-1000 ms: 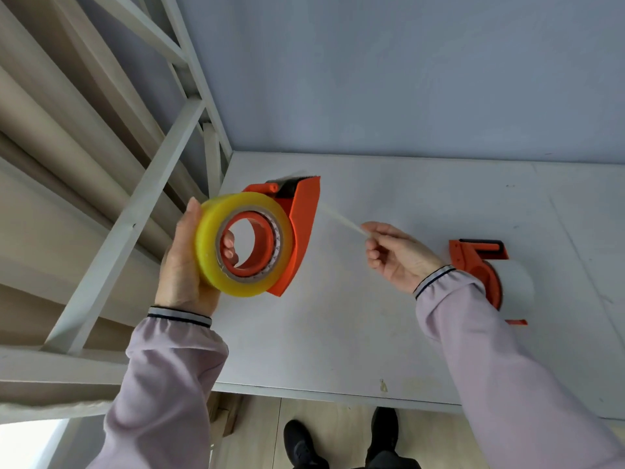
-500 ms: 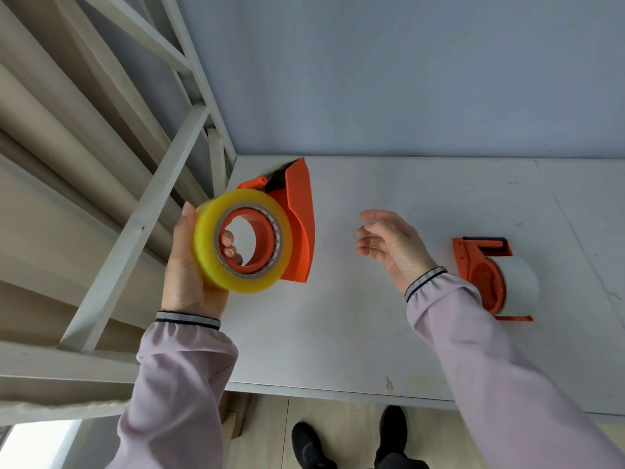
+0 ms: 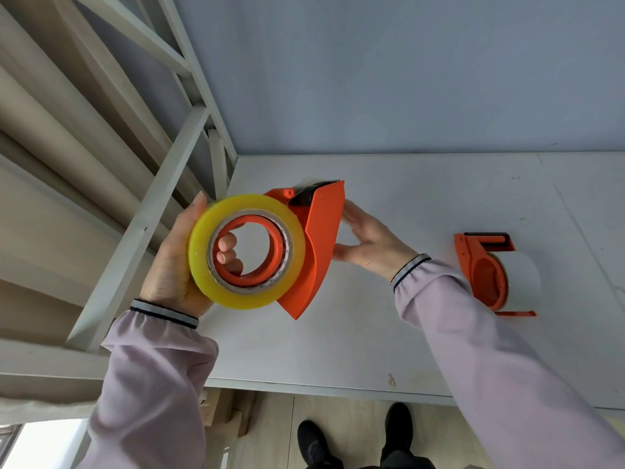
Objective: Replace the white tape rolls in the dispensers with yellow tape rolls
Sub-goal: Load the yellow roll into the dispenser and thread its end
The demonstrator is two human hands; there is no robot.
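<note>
A yellow tape roll [image 3: 247, 301] sits on the hub of an orange dispenser [image 3: 321, 238], held up above the white table [image 3: 372, 333]. My left hand [image 3: 169, 272] grips the roll and dispenser from the left, fingers showing through the core. My right hand [image 3: 368, 242] touches the dispenser's orange side plate with thumb and fingers spread around its edge. A second orange dispenser [image 3: 480, 269] lies on the table to the right with a white tape roll [image 3: 522, 279] in it.
A white metal frame [image 3: 162, 198] with slanted bars rises at the left beside the table. A grey wall stands behind the table. The table's front edge runs below my arms, with my black shoes [image 3: 399, 431] on the wooden floor.
My right hand let go of the pulled tape strip, opened, then moved left onto the dispenser's side plate. The dispenser tilted in my left hand.
</note>
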